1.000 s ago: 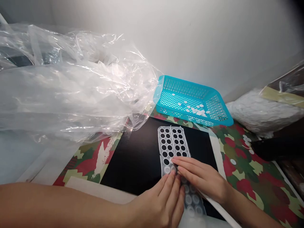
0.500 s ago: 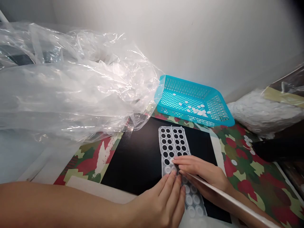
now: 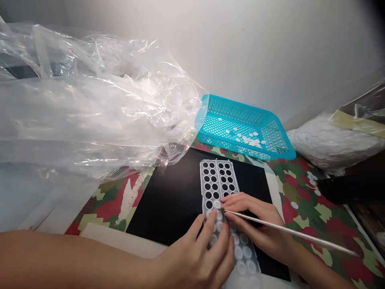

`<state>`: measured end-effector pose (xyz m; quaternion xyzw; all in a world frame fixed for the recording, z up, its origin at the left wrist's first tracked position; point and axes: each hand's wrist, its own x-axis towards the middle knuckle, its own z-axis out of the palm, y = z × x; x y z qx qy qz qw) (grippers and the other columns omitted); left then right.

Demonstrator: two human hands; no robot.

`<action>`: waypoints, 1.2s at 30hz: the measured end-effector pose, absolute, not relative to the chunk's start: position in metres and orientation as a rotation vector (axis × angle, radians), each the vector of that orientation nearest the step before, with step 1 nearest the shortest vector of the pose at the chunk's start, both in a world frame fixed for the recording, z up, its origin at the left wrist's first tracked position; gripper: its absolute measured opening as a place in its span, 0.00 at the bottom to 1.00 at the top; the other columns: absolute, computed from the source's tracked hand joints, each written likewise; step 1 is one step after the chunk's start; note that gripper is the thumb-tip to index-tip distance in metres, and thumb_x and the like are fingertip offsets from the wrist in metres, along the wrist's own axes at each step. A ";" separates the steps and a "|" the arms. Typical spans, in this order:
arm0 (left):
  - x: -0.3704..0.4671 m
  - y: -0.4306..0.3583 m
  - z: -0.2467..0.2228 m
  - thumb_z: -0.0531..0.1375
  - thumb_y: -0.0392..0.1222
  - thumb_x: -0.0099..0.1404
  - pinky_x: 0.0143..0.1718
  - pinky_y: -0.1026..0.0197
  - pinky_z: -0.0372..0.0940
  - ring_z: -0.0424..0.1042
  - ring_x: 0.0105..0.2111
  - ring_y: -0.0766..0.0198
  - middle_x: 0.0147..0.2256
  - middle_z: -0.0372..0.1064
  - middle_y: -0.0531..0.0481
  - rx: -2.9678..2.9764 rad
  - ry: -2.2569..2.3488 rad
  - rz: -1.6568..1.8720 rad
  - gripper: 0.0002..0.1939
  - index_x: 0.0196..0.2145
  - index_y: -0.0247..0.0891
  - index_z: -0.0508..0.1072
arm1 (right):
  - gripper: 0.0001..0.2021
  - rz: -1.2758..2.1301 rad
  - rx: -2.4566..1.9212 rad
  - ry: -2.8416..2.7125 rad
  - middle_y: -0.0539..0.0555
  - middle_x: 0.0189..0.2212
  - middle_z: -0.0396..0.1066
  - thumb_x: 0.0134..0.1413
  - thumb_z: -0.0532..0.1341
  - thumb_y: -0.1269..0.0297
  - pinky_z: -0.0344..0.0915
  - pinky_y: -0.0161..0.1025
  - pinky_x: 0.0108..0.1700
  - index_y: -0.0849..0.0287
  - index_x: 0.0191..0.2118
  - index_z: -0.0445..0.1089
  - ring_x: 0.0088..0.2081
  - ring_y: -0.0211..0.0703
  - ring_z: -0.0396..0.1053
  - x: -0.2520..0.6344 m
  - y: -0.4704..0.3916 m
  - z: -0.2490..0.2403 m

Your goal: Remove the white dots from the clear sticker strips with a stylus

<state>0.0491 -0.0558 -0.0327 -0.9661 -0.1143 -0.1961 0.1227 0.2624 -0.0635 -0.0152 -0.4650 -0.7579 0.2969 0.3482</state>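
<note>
A translucent plastic tray (image 3: 219, 180) with rows of round holes lies on a black mat (image 3: 168, 200). The far holes show black through them, while white round discs (image 3: 238, 253) fill the nearer ones. My left hand (image 3: 204, 257) rests over the near left part of the tray, its fingers spread and their tips on or just above the discs. In my right hand (image 3: 264, 224) a thin white stick (image 3: 294, 229) is pinched between thumb and fingers. Its tip end is by a white disc (image 3: 217, 204) at the boundary of the filled rows; the fingertips hide the exact contact.
Behind the mat stands a blue plastic basket (image 3: 249, 105) with several small white discs in it. Large clear plastic bags (image 3: 105, 116) bulge at the left. A bag of white pieces (image 3: 337, 140) sits at the right, with loose discs on the camouflage-patterned cloth (image 3: 300, 192).
My left fingers have spread apart and shifted slightly left. My right hand has turned the white stick, so its free end has swung up and right.
</note>
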 end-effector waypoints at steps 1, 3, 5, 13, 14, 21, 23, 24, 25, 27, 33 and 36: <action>0.049 -0.056 -0.033 0.42 0.55 0.71 0.46 0.47 0.63 0.68 0.50 0.41 0.50 0.68 0.40 -2.813 -0.332 -0.577 0.28 0.51 0.33 0.70 | 0.07 0.767 -1.199 -1.964 0.55 0.37 0.74 0.56 0.60 0.77 0.69 0.38 0.48 0.60 0.38 0.71 0.45 0.43 0.72 0.262 -0.064 -0.015; 0.049 -0.056 -0.032 0.42 0.55 0.71 0.46 0.47 0.63 0.68 0.50 0.41 0.50 0.68 0.41 -2.815 -0.328 -0.573 0.27 0.52 0.34 0.69 | 0.07 0.759 -1.186 -1.964 0.56 0.37 0.74 0.56 0.59 0.78 0.69 0.38 0.48 0.60 0.38 0.71 0.44 0.42 0.72 0.260 -0.063 -0.015; 0.048 -0.056 -0.032 0.42 0.55 0.71 0.46 0.47 0.62 0.68 0.50 0.41 0.50 0.68 0.41 -2.820 -0.326 -0.567 0.27 0.52 0.34 0.69 | 0.08 0.751 -1.182 -1.961 0.56 0.37 0.73 0.56 0.59 0.78 0.70 0.38 0.47 0.61 0.38 0.71 0.44 0.42 0.72 0.258 -0.063 -0.014; 0.049 -0.055 -0.030 0.41 0.54 0.71 0.45 0.46 0.61 0.68 0.49 0.41 0.50 0.68 0.42 -2.834 -0.320 -0.524 0.27 0.52 0.34 0.69 | 0.08 0.711 -1.135 -1.989 0.56 0.36 0.74 0.56 0.59 0.79 0.70 0.38 0.46 0.61 0.38 0.70 0.43 0.42 0.72 0.256 -0.064 -0.015; 0.049 -0.055 -0.030 0.41 0.54 0.71 0.45 0.46 0.61 0.68 0.49 0.41 0.50 0.68 0.42 -2.838 -0.328 -0.516 0.27 0.52 0.34 0.69 | 0.08 0.718 -1.131 -2.000 0.56 0.37 0.73 0.56 0.58 0.79 0.70 0.39 0.47 0.61 0.39 0.70 0.44 0.42 0.71 0.257 -0.065 -0.016; 0.048 -0.055 -0.031 0.41 0.55 0.71 0.43 0.47 0.61 0.69 0.48 0.41 0.50 0.68 0.41 -2.805 -0.295 -0.532 0.28 0.52 0.34 0.69 | 0.07 0.804 -1.152 -2.114 0.54 0.38 0.73 0.58 0.58 0.77 0.67 0.39 0.52 0.59 0.39 0.69 0.49 0.43 0.69 0.268 -0.063 -0.012; 0.048 -0.055 -0.031 0.41 0.55 0.71 0.43 0.47 0.61 0.69 0.48 0.42 0.51 0.68 0.41 -2.801 -0.312 -0.530 0.28 0.52 0.35 0.69 | 0.07 0.784 -1.127 -2.150 0.55 0.38 0.74 0.59 0.57 0.76 0.68 0.39 0.51 0.59 0.40 0.69 0.49 0.43 0.69 0.272 -0.061 -0.012; 0.049 -0.055 -0.032 0.41 0.56 0.71 0.43 0.47 0.61 0.69 0.48 0.42 0.51 0.68 0.41 -2.792 -0.308 -0.540 0.28 0.52 0.35 0.69 | 0.07 0.770 -1.098 -2.170 0.55 0.38 0.74 0.60 0.57 0.75 0.68 0.39 0.51 0.59 0.41 0.69 0.49 0.43 0.69 0.274 -0.060 -0.013; 0.049 -0.055 -0.032 0.41 0.56 0.71 0.43 0.48 0.61 0.69 0.48 0.42 0.50 0.68 0.42 -2.785 -0.300 -0.548 0.28 0.52 0.35 0.69 | 0.07 0.750 -1.064 -2.194 0.55 0.38 0.74 0.61 0.57 0.73 0.68 0.40 0.51 0.59 0.41 0.70 0.50 0.43 0.69 0.276 -0.059 -0.014; 0.049 -0.054 -0.033 0.41 0.56 0.71 0.44 0.48 0.61 0.69 0.48 0.42 0.50 0.68 0.42 -2.780 -0.301 -0.556 0.28 0.51 0.35 0.70 | 0.07 0.674 -0.989 -2.248 0.56 0.39 0.75 0.62 0.56 0.71 0.69 0.41 0.51 0.60 0.43 0.70 0.50 0.44 0.69 0.278 -0.056 -0.019; 0.048 -0.054 -0.034 0.42 0.55 0.71 0.46 0.47 0.59 0.70 0.47 0.43 0.48 0.70 0.42 -2.781 -0.270 -0.581 0.28 0.51 0.33 0.70 | 0.09 0.185 -0.843 -2.473 0.59 0.46 0.75 0.61 0.56 0.73 0.71 0.43 0.51 0.62 0.44 0.72 0.54 0.45 0.67 0.278 -0.053 -0.028; 0.049 -0.056 -0.031 0.42 0.54 0.71 0.49 0.48 0.57 0.69 0.49 0.45 0.48 0.70 0.42 -2.811 -0.309 -0.545 0.28 0.51 0.33 0.70 | 0.10 0.072 -0.862 -2.541 0.59 0.49 0.73 0.61 0.57 0.74 0.69 0.46 0.53 0.63 0.46 0.71 0.56 0.48 0.66 0.276 -0.058 -0.026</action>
